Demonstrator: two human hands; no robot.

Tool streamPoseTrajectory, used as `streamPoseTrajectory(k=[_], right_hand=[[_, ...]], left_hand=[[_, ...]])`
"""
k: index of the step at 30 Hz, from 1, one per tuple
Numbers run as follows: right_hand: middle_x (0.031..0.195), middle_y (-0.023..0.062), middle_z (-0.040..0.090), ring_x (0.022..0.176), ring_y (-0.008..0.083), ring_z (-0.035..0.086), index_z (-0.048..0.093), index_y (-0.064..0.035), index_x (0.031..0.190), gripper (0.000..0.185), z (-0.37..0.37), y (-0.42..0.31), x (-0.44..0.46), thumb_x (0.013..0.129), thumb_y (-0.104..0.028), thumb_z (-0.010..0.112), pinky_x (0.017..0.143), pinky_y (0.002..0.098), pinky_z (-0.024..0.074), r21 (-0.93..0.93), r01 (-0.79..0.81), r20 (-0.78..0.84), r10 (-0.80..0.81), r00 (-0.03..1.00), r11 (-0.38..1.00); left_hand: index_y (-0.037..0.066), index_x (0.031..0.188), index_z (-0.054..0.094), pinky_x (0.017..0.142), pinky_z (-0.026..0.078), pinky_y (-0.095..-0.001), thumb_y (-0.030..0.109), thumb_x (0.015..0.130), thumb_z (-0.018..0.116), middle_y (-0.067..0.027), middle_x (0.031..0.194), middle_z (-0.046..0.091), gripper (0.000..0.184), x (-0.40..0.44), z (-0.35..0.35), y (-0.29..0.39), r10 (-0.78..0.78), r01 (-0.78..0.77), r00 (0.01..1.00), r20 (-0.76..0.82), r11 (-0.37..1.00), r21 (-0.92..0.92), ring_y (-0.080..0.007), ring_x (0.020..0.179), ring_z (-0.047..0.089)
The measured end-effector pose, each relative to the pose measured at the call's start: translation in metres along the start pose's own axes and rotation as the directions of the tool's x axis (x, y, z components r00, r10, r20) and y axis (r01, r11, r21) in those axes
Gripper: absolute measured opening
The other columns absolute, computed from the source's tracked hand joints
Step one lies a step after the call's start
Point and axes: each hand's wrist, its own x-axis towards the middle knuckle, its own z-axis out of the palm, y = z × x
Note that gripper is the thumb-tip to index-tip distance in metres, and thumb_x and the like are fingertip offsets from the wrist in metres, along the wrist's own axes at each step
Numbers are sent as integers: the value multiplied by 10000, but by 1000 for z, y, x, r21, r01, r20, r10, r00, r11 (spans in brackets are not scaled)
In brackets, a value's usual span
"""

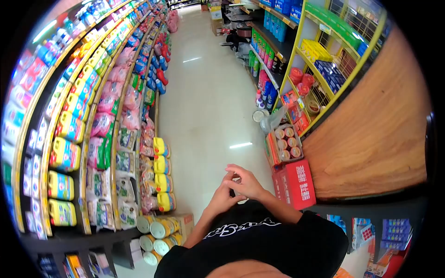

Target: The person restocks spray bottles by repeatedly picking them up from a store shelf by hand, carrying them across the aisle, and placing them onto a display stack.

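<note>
My left hand and my right hand meet in front of my black shirt, over the aisle floor. The fingers of both hands touch and partly overlap, with the thumbs apart from the other fingers. I see no object in either hand. Some of my left fingertips are hidden by my right hand. Nearest on the right are a red box with white lettering and an open carton of round-lidded jars.
Long shelves at left hold yellow jugs and pink bags. Large cans stand low at left, beside a cardboard box. A yellow-framed rack and a wooden panel stand at right. The pale floor runs ahead.
</note>
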Motion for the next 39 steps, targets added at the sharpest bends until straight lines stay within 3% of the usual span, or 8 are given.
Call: streamPoseTrajectory(k=[8, 12, 19, 28, 31, 35, 36, 39], right_hand=[[1440, 167, 508, 1057, 196, 653, 578, 6, 1300, 461, -76, 9, 171, 899, -151, 742, 803, 317, 564, 169, -84, -229, 123, 966, 982], [1074, 120, 679, 963, 167, 671, 583, 32, 1272, 469, -98, 41, 244, 883, -166, 753, 720, 293, 540, 159, -22, -375, 81, 924, 987], [992, 108, 682, 813, 142, 686, 610, 24, 1224, 409, -193, 79, 404, 893, -181, 738, 687, 275, 537, 248, -127, -315, 203, 927, 960], [973, 36, 652, 780, 69, 639, 587, -5, 1273, 366, -281, 39, 603, 932, -104, 678, 668, 220, 501, 277, -43, -223, 108, 969, 960], [1016, 96, 692, 777, 124, 663, 571, 8, 1283, 443, -310, 48, 655, 909, -178, 719, 724, 278, 542, 311, -90, -189, 155, 970, 946], [1035, 129, 697, 798, 135, 673, 576, 24, 1277, 457, -347, 96, 723, 908, -202, 724, 718, 283, 551, 185, -131, -240, 174, 955, 974], [1039, 137, 700, 809, 137, 676, 577, 26, 1274, 459, -357, 102, 737, 907, -208, 725, 723, 289, 553, 159, -180, -250, 216, 944, 971], [1049, 166, 712, 852, 185, 699, 577, 25, 1273, 524, -390, 95, 779, 877, -267, 756, 766, 327, 559, 70, -301, -337, 307, 890, 951]], left_hand=[[54, 1482, 389, 979, 486, -458, 316, 886, 724, -184, 1365, 567, 732, 207, -112, -24, 129, -218, 954, 271, 920, 327, -385, 1201, 573], [56, 1528, 330, 929, 508, -472, 340, 898, 696, -183, 1304, 604, 782, 301, -142, -30, 104, -228, 894, 436, 943, 243, -385, 1128, 610], [22, 1411, 375, 917, 514, -476, 353, 877, 714, -233, 1227, 635, 713, 453, -171, -65, -68, -105, 939, 337, 877, 469, -408, 1111, 621], [21, 1323, 567, 906, 505, -440, 179, 912, 692, -206, 1191, 658, 458, 644, -262, -77, 189, -188, 982, 22, 947, 261, -389, 1078, 631], [39, 1294, 599, 897, 504, -438, 179, 911, 697, -185, 1158, 671, 419, 704, -288, -93, 274, -280, 960, 60, 937, 207, -368, 1050, 641], [45, 1381, 549, 999, 485, -430, 151, 923, 674, -203, 1309, 629, 486, 790, -312, -122, 68, -129, 958, 278, 970, 208, -381, 1184, 613], [68, 1315, 601, 904, 502, -434, 205, 928, 673, -179, 1125, 677, 416, 813, -314, -122, 173, -220, 952, 253, 960, 172, -366, 1046, 636], [72, 1359, 571, 920, 497, -437, 231, 943, 654, -181, 1135, 676, 453, 891, -326, -124, 115, -233, 893, 435, 945, 229, -371, 1068, 630]])
